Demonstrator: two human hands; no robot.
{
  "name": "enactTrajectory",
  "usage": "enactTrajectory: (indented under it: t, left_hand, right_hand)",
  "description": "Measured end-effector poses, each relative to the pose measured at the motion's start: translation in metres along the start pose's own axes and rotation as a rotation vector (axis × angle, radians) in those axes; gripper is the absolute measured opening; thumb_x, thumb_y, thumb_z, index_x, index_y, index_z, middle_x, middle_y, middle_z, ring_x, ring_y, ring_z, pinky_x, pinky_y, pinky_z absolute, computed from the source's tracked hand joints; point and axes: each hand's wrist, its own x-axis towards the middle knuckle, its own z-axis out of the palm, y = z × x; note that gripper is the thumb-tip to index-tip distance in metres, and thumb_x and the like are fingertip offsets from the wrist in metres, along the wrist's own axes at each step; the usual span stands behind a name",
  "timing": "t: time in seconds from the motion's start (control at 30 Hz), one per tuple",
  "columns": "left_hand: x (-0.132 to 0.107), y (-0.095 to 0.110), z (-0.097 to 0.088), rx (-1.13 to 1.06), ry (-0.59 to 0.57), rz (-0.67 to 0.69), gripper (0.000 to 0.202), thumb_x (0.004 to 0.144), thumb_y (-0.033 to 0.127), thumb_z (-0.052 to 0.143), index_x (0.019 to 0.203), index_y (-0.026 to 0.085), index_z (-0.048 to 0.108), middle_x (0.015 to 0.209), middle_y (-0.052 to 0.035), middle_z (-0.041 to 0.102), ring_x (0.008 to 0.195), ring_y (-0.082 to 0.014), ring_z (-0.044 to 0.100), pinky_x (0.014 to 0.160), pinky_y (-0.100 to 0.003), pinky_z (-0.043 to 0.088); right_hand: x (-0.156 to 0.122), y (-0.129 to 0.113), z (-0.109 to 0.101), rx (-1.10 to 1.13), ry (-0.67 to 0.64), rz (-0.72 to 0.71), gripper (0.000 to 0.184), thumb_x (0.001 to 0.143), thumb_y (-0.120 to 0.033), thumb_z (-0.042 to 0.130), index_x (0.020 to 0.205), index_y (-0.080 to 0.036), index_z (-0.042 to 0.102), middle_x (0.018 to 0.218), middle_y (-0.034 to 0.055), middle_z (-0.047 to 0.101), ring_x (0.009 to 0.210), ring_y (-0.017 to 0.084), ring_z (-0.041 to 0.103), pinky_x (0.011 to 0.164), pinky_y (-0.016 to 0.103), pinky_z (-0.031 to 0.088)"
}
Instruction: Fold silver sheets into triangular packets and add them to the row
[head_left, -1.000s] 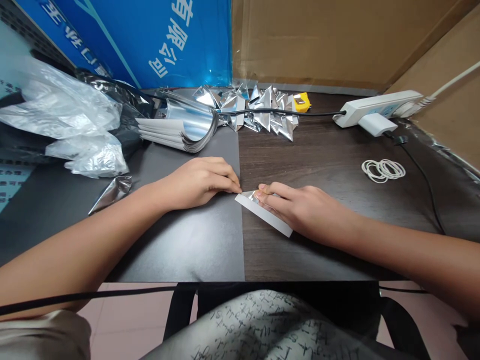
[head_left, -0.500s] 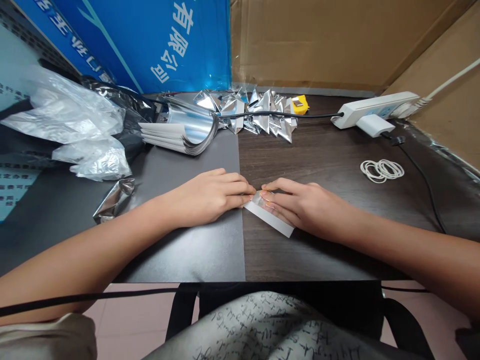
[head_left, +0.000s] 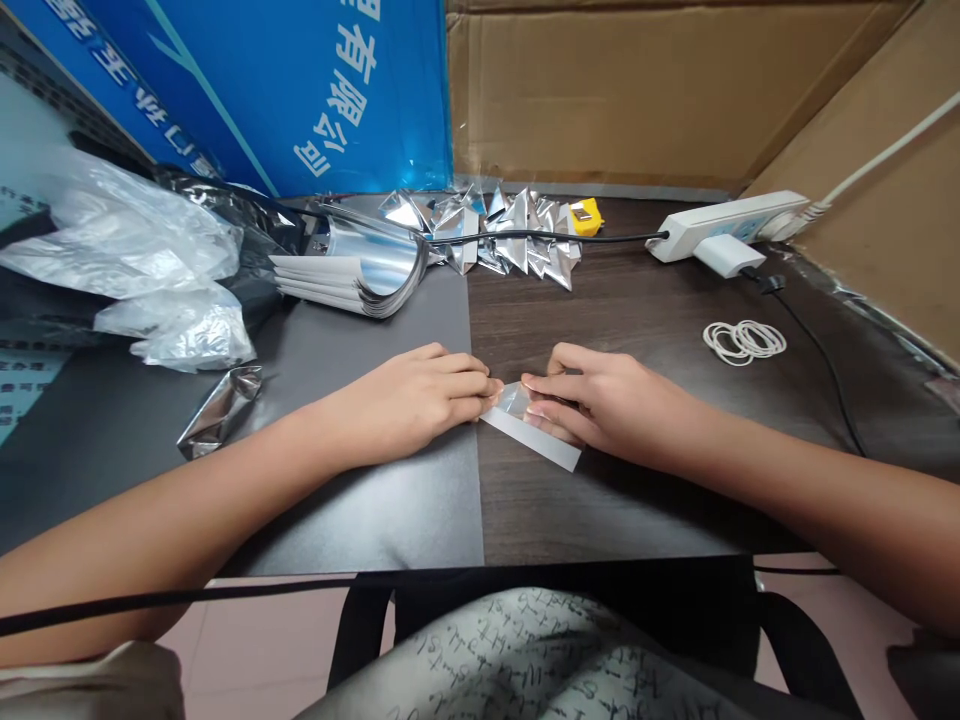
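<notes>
A small folded silver-and-white foil sheet [head_left: 531, 440] lies on the dark table, with its white strip slanting down toward me. At its left end my left hand [head_left: 427, 400] is closed, fingertips together on the corner. My right hand [head_left: 600, 400] is bent over the right part, thumb and fingers pressed onto the shiny face and partly hiding it. Behind the hands sits a curved stack of silver-lined white sheets [head_left: 337, 270]. Several folded foil pieces [head_left: 517, 235] are heaped to its right. A rolled silver foil piece [head_left: 220, 410] rests beside my left forearm.
Clear plastic bags [head_left: 165, 260] crowd the left side. A white power strip [head_left: 727, 225] with a plug and cables stands at the back right, near white rubber bands [head_left: 744, 342]. A yellow tape measure [head_left: 586, 217] sits by the cardboard wall [head_left: 600, 100].
My right fingers have lifted and bent more, baring more of the shiny face between the hands. The whole view has shifted slightly. My left hand stays on the sheet's corner.
</notes>
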Motion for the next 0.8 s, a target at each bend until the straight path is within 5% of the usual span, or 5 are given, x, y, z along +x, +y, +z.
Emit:
enactTrajectory:
  t: [0.23,0.43,0.67,0.8]
  left_hand:
    - [0.0,-0.004,-0.002,-0.021,0.011,0.014,0.03,0.107,0.017,0.043,0.122,0.017,0.069,0.128,-0.0064,0.071,0.124,-0.022,0.058,0.089,-0.034,0.042]
    - [-0.002,-0.011,0.001,-0.101,0.104,-0.058,0.028,0.106,0.023,0.048,0.12,0.023,0.072,0.142,-0.009,0.061,0.129,-0.0255,0.054,0.101,-0.039,0.047]
    - [-0.011,-0.025,0.003,-0.193,-0.02,-0.17,0.034,0.104,0.034,0.055,0.133,0.046,0.066,0.152,-0.0006,0.054,0.135,-0.0279,0.052,0.103,-0.046,0.053]
    - [-0.013,-0.035,0.0,-0.218,-0.056,-0.164,0.037,0.103,0.033,0.057,0.136,0.049,0.064,0.154,-0.0001,0.053,0.134,-0.0263,0.054,0.104,-0.043,0.054]
  right_hand:
    - [0.005,0.01,-0.005,-0.056,-0.014,-0.167,0.033,0.103,-0.038,0.051,0.128,-0.027,0.07,0.121,0.0083,0.057,0.076,0.01,0.054,0.064,0.023,0.043]
    - [0.011,0.019,-0.006,0.017,-0.053,-0.386,0.032,0.105,-0.034,0.051,0.127,-0.02,0.069,0.135,0.0072,0.06,0.104,0.017,0.049,0.096,0.033,0.046]
    - [0.011,0.019,-0.007,-0.036,-0.054,-0.364,0.032,0.106,-0.035,0.048,0.124,-0.023,0.072,0.136,0.0008,0.063,0.102,0.016,0.047,0.086,0.03,0.042]
    - [0.011,0.018,-0.01,-0.081,-0.1,-0.358,0.034,0.107,-0.038,0.047,0.126,-0.023,0.072,0.137,0.0028,0.062,0.102,0.016,0.046,0.085,0.031,0.04]
